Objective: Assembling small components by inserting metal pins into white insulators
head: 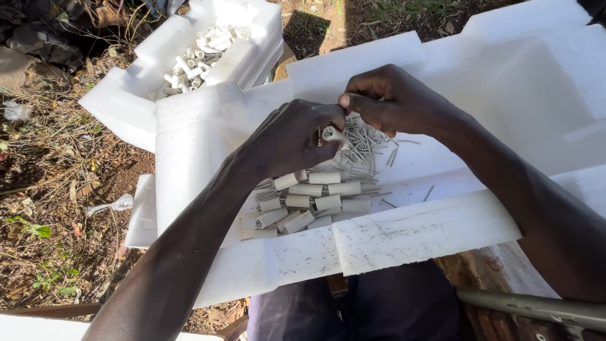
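My left hand and my right hand meet over a white foam tray on my lap. Between their fingertips is one pale grey ribbed plastic plug, gripped by the left hand; the right thumb and finger pinch at its end, and whether a nail is there I cannot tell. Below the hands lies a heap of the same plugs. A pile of thin grey nails lies under the right hand.
A second white foam tray at the upper left holds several white plugs. Bare earth with dry grass and litter lies to the left. A grey metal bar shows at the lower right.
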